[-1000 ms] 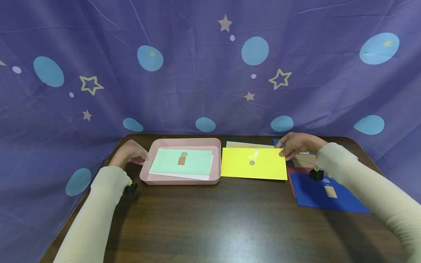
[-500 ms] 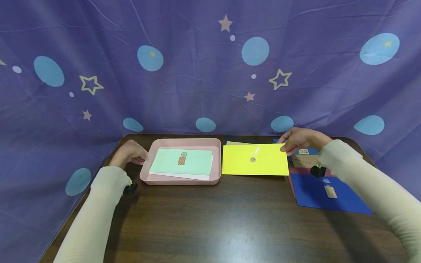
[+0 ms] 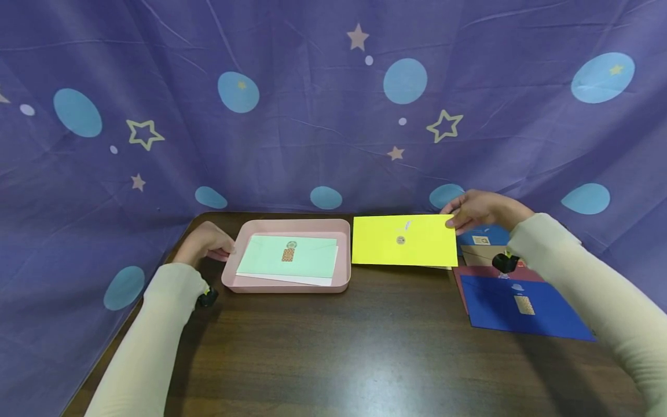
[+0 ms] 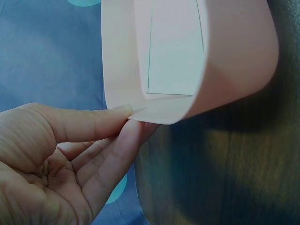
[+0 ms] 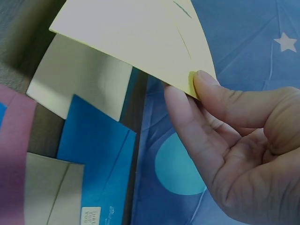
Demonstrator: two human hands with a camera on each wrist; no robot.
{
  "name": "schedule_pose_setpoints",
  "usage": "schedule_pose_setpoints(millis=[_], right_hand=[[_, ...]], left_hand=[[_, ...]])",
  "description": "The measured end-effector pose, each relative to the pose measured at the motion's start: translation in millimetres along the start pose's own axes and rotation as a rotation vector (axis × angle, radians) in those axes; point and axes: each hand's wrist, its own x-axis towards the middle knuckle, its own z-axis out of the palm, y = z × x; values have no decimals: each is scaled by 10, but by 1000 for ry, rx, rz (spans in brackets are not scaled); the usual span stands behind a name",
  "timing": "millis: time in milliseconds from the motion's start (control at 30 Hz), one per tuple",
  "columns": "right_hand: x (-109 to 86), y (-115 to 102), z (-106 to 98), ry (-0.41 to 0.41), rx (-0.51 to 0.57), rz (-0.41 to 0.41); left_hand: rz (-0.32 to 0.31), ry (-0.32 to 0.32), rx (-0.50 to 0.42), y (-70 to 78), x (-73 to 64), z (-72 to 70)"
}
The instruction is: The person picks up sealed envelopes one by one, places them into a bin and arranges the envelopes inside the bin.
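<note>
A purple curtain [image 3: 312, 168] printed with stars and blue ovals hangs behind a dark wooden table [image 3: 323, 353], in front of the person. The left hand [image 3: 205, 242] pinches the rim of a pink tray [image 3: 286, 288] between thumb and fingers. Just inward from that hand, a mint envelope [image 3: 310, 258] lies in the tray, over a white envelope [image 3: 315, 282] whose edge shows. The right hand [image 3: 484, 209] pinches a yellow envelope [image 3: 375, 249] by its corner, thumb on the face and fingers behind; the envelope stretches from those fingertips toward the tray. Below it, the right wrist view shows a pale envelope [image 5: 84, 70]. On the near side of the right hand lie a bright blue envelope [image 5: 96, 145], a tan envelope [image 3: 479, 253], a dusky pink envelope [image 3: 464, 275] and, nearest the person, a dark blue envelope [image 3: 492, 304], below the right wrist.
</note>
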Motion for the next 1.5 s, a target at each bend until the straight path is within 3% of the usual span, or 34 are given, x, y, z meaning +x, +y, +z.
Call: schedule_pose_setpoints(millis=[633, 800, 1133, 1500], right_hand=[[-142, -371, -126, 100, 14, -60], [-165, -489, -91, 95, 30, -86], [-63, -776, 214, -2, 108, -105], [204, -1089, 648, -2, 83, -76]], left_hand=[[2, 4, 7, 15, -9, -3], [8, 0, 5, 21, -28, -11], [-10, 6, 11, 30, -33, 5], [7, -8, 2, 17, -30, -7]])
